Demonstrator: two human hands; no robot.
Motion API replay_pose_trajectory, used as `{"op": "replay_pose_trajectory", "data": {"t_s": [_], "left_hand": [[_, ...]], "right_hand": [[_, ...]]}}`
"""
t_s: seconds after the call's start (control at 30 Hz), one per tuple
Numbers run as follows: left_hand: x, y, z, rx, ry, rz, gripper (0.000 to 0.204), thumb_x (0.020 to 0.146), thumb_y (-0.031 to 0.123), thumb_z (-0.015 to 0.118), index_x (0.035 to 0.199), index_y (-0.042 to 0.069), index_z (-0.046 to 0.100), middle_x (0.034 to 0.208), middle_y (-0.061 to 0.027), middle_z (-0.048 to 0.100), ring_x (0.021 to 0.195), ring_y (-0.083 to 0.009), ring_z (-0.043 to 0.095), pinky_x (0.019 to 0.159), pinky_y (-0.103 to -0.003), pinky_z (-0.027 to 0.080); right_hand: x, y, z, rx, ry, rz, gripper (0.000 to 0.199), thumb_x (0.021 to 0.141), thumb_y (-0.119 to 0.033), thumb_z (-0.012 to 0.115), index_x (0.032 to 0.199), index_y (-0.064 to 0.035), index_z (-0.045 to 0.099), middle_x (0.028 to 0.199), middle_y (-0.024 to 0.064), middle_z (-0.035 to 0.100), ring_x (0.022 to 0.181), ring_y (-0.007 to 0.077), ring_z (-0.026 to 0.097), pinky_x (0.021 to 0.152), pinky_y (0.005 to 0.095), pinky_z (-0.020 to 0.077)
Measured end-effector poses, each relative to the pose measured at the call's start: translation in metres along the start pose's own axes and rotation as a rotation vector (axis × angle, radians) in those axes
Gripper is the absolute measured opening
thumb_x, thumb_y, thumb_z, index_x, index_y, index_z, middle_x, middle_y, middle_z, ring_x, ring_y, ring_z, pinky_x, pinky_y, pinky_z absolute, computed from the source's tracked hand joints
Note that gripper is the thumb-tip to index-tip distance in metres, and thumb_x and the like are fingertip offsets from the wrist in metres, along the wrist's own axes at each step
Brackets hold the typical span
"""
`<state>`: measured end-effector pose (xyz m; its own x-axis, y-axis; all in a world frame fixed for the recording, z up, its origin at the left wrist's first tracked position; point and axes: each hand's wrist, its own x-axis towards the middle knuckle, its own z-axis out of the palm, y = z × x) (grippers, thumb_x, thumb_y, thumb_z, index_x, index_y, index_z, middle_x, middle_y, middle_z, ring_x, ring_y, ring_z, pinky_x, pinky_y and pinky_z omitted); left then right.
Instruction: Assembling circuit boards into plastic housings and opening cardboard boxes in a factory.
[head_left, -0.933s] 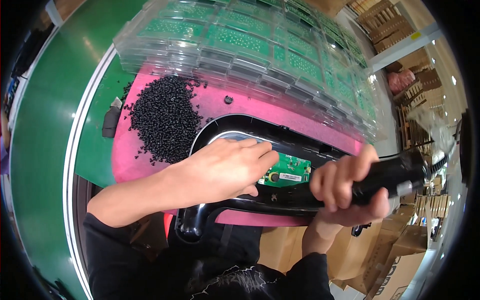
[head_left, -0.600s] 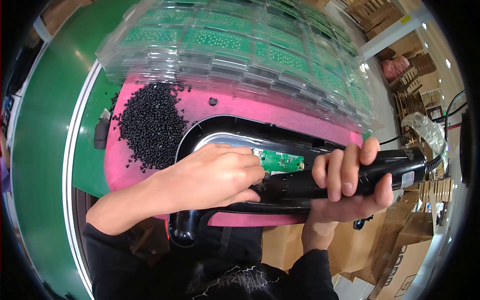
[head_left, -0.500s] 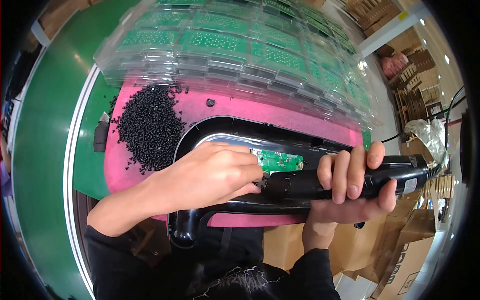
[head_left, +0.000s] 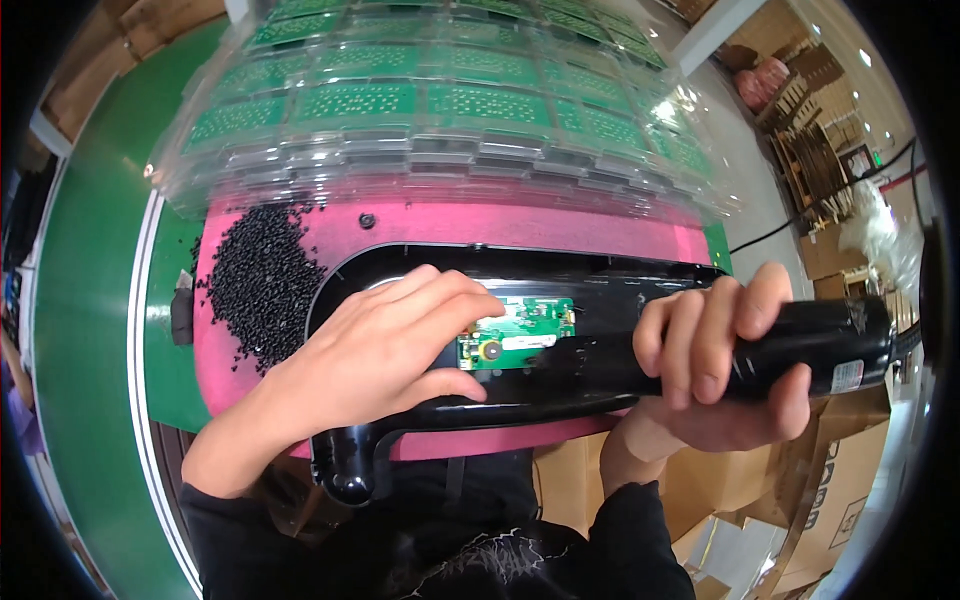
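My right hand is wrapped round a black electric screwdriver, held nearly level with its front end pointing left. That front end lies over a green circuit board, and its tip is hard to make out against the dark plastic. The board sits inside a long black plastic housing, which has a rounded stub at its lower left. My left hand reaches over the housing at the board's left end, thumb and fingers apart. Whether its fingertips touch the board, I cannot tell.
A heap of small black screws covers the left of the pink mat. One round black part lies behind the housing. Stacked clear trays of green boards stand at the back. Cardboard boxes are at the lower right.
My left hand has gone from a pinch by the screwdriver's front end to spread fingers farther left, uncovering more of the board. The screwdriver has shifted slightly right. The whole view has moved a little.
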<state>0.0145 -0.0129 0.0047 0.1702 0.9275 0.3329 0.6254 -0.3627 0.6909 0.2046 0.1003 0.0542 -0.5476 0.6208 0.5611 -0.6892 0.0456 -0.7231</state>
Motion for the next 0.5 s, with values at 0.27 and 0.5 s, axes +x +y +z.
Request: {"op": "replay_pose_trajectory", "data": {"t_s": [0.27, 0.5], "left_hand": [[-0.005, 0.001, 0.002, 0.232, -0.108, -0.134, 0.055, 0.066, 0.018, 0.076, 0.113, 0.004, 0.052, 0.113, -0.0100, 0.051, 0.098, -0.0304, 0.053, 0.082, -0.039, 0.045], [-0.005, -0.001, 0.001, 0.256, -0.119, -0.135, 0.054, 0.065, 0.014, 0.076, 0.112, 0.004, 0.052, 0.113, -0.0101, 0.051, 0.097, -0.0300, 0.053, 0.081, -0.039, 0.045]], "right_hand": [[-0.006, 0.001, -0.029, -0.212, 0.058, 0.114, 0.038, 0.080, -0.038, 0.059, 0.090, -0.0049, 0.045, 0.055, 0.0012, 0.046, 0.038, 0.0112, 0.039, 0.042, 0.0273, 0.0346], [-0.003, 0.011, -0.024, -0.273, 0.031, 0.087, 0.037, 0.079, -0.037, 0.060, 0.092, -0.0055, 0.044, 0.055, 0.0005, 0.045, 0.039, 0.0104, 0.037, 0.043, 0.0266, 0.0328]]}}
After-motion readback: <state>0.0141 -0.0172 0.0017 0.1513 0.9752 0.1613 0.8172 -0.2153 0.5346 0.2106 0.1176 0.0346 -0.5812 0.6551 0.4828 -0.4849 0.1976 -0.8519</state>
